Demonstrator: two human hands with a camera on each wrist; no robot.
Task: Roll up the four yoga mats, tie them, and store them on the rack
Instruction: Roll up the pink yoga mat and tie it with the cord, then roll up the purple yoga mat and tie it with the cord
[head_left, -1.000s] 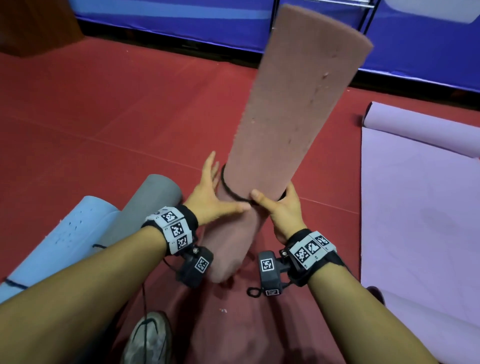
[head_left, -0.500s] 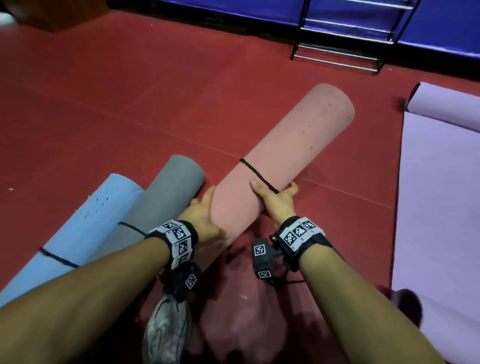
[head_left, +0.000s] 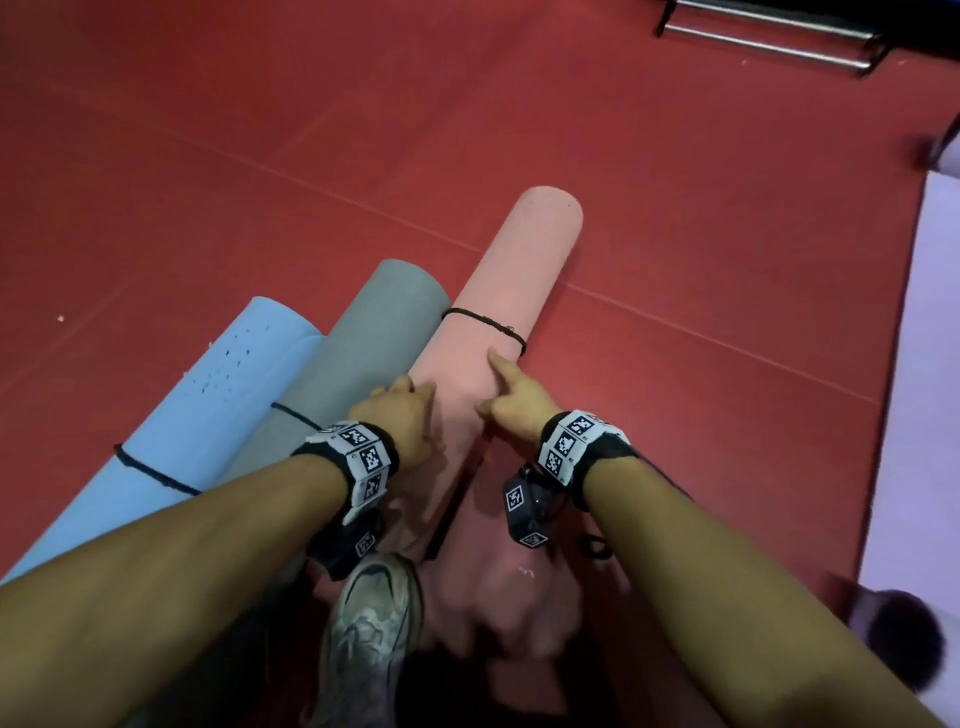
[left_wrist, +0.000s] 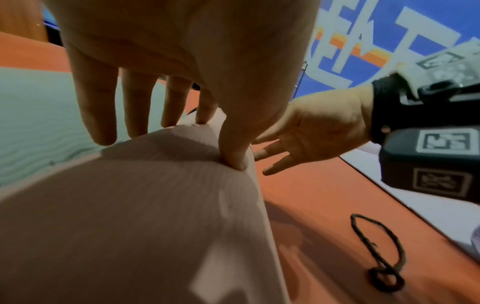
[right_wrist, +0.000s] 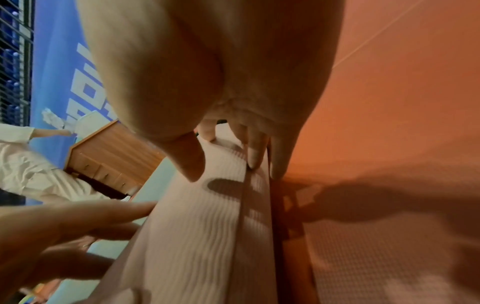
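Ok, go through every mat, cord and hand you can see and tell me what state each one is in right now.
Pink mat: rolled, tied, lying on the floor beside the grey one.
Grey mat: rolled, tied.
Blue mat: rolled, tied.
Purple mat: mostly unrolled, flat.
Loose cord: lying on the floor, unused.
Left hand: fingers straight, resting on the pink mat.
Right hand: fingers straight, touching the pink mat.

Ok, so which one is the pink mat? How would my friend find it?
Look at the red floor, where three rolled mats lie side by side in front of the person. The pink mat is the rightmost, next to the grey mat, with both hands resting on it. It reaches farther out than the grey and the blue mat.
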